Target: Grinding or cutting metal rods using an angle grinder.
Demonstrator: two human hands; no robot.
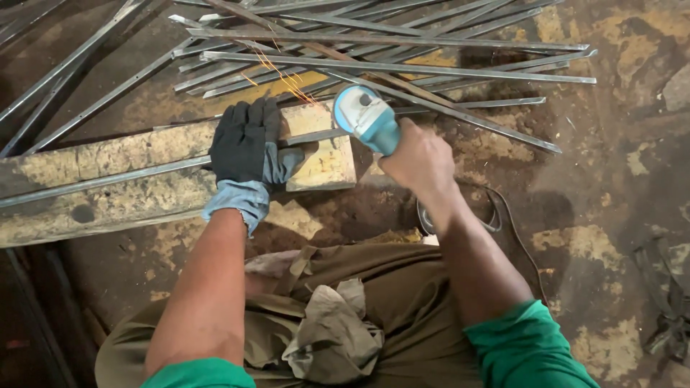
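Gloved left hand (246,147) flat on thin steel strip (108,178) (blue grinder (366,117) sparking)

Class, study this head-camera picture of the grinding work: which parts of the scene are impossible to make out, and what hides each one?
- Grinder disc: head view, hidden under its blue guard.
- Right hand fingers: wrapped round the grinder body, out of sight.
- Metal strip under the left hand: covered by the glove.
- Strip's far end: cut off by the left edge.
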